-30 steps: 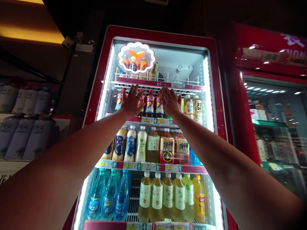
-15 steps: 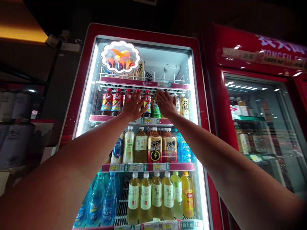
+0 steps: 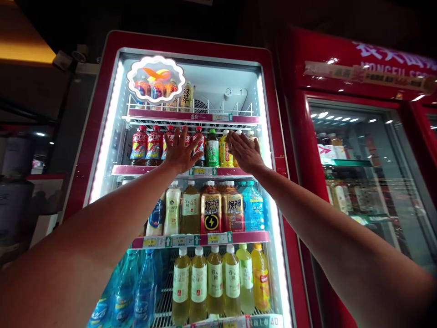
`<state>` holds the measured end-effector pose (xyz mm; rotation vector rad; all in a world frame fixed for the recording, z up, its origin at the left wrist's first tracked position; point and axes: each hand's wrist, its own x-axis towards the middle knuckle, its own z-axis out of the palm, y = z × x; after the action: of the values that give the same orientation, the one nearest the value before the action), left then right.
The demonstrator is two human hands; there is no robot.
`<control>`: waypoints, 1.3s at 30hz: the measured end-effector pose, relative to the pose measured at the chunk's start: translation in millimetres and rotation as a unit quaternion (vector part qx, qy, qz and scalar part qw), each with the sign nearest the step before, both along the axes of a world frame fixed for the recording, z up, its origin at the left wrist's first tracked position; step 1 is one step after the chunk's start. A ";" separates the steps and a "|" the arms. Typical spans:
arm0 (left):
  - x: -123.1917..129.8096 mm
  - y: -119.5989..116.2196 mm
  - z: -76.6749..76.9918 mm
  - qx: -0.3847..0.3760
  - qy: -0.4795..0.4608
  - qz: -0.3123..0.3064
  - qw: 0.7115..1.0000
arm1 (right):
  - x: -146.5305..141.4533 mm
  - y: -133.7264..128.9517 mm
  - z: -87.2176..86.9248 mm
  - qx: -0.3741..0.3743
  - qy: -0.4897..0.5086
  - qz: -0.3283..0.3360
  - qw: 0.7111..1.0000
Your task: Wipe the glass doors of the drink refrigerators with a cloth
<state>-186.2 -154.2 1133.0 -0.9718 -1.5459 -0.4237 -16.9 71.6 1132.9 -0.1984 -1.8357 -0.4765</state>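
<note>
A lit drinks fridge with a red frame stands in front of me. My left hand is raised with fingers spread, before the row of red-capped bottles on the second shelf. To its right is my right hand, fingers extended and fairly close together, in front of yellow bottles. Between the hands shows a green bottle. Neither hand holds anything. Whether the palms touch the glass cannot be made out.
Lower shelves hold gold-and-red bottles, pale green tea bottles and blue bottles. A second red fridge is at the right. Dark shelving with containers is at the left.
The fridge has shifted left in view. My hands have moved apart, the left one leftward with fingers wider, the right one slightly rightward, uncovering the green and yellow bottles.
</note>
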 end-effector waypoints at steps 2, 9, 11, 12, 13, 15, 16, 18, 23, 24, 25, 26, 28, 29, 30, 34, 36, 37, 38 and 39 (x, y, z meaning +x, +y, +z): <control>2.3 0.8 -0.2 0.003 -0.005 0.006 1.000 | 12.0 10.3 -1.7 -0.010 0.006 -0.010 1.000; 12.1 14.4 -3.0 0.059 -0.020 -0.024 0.998 | 23.1 19.3 0.2 -0.084 0.042 -0.015 0.996; 16.4 20.8 -3.3 0.078 -0.021 -0.033 0.996 | 27.0 24.5 -9.9 -0.029 0.010 -0.021 0.999; 18.7 24.0 -2.9 0.084 -0.020 -0.037 0.996 | 30.9 29.3 -13.9 -0.007 -0.003 -0.022 1.000; 21.3 27.2 -2.1 0.084 -0.015 -0.041 0.995 | 35.9 35.2 -15.9 0.003 -0.007 -0.024 1.000; 27.0 33.4 0.8 0.074 0.001 -0.045 0.996 | 46.3 48.0 -12.7 -0.029 0.011 -0.029 0.999; 30.2 36.3 2.7 0.066 0.009 -0.046 0.997 | 50.6 53.6 -8.0 -0.063 0.027 -0.032 0.997; 37.1 41.5 6.5 0.055 0.012 -0.047 0.997 | 55.7 61.9 2.7 -0.127 0.059 -0.038 0.989; 48.3 53.0 14.3 0.060 -0.008 -0.038 0.997 | 59.0 71.8 -1.7 -0.112 0.073 -0.040 0.990; 47.8 55.5 15.6 0.050 0.004 -0.037 0.998 | 61.3 74.3 -6.4 -0.090 0.066 -0.045 0.993; 46.5 58.1 16.8 0.036 0.018 -0.036 0.999 | 64.0 77.1 -9.6 -0.075 0.060 -0.052 0.994; 44.6 60.7 17.7 0.018 0.030 -0.034 0.999 | 66.9 79.9 -10.3 -0.071 0.058 -0.059 0.994; 40.2 65.3 18.7 -0.014 0.042 -0.027 0.999 | 71.1 84.0 -2.4 -0.107 0.066 -0.068 0.990; 38.4 67.1 18.8 -0.024 0.044 -0.021 0.999 | 71.6 85.1 5.4 -0.135 0.073 -0.069 0.986; 37.3 68.4 18.6 -0.029 0.044 -0.017 0.998 | 71.1 85.7 14.5 -0.161 0.080 -0.069 0.981; 40.1 70.4 18.1 -0.024 0.045 -0.011 0.999 | 66.3 88.1 39.6 -0.177 0.092 -0.072 0.977; 44.0 72.0 19.1 -0.016 0.042 -0.008 0.999 | 68.4 93.8 39.9 -0.140 0.076 -0.068 0.985; 45.8 73.4 19.8 -0.009 0.041 -0.008 0.999 | 70.7 97.6 39.1 -0.118 0.062 -0.064 0.989; 47.4 75.0 20.5 -0.001 0.040 -0.010 0.999 | 73.1 101.6 39.1 -0.101 0.049 -0.059 0.992; 48.6 76.8 21.2 0.008 0.039 -0.012 0.999 | 75.0 105.3 40.9 -0.092 0.041 -0.055 0.993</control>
<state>-137.6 -77.5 1154.2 -0.9855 -1.4600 -0.4098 58.1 176.9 1173.8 -0.4413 -1.7941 -0.3695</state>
